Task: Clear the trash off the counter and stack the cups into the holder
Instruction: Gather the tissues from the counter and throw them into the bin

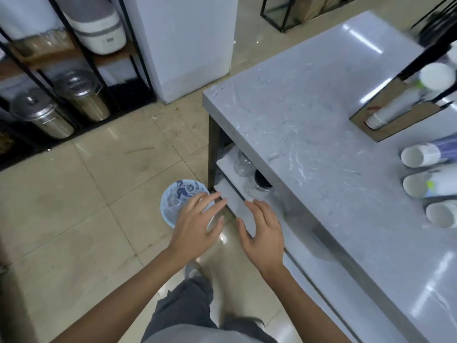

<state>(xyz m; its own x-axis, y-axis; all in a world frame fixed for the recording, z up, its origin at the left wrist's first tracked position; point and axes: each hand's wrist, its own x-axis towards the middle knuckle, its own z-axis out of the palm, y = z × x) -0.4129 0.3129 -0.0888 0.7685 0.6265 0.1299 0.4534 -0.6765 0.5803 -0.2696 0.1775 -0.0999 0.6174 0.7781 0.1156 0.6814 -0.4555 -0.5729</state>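
A pale blue trash bin (pixel 173 201) stands on the floor by the counter's near-left corner, with crumpled blue-and-white trash inside. My left hand (pixel 197 224) hovers over its right rim, fingers spread and empty. My right hand (pixel 263 231) is just to the right, open and empty, in front of the counter's lower shelf. On the grey marble counter (pixel 309 115), a brown cup holder (pixel 405 120) holds a tilted stack of white cups (pixel 385 115). Three paper cup stacks lie on their sides at the right edge (pixel 420 155), (pixel 420 185), (pixel 442 214).
Under the counter, a shelf (pixel 237 194) holds glass jars. A black metal rack (pixel 81 78) with steel canisters and a rice cooker stands at the back left. A white appliance (pixel 188 43) stands behind the counter corner. My legs and shoe are below.
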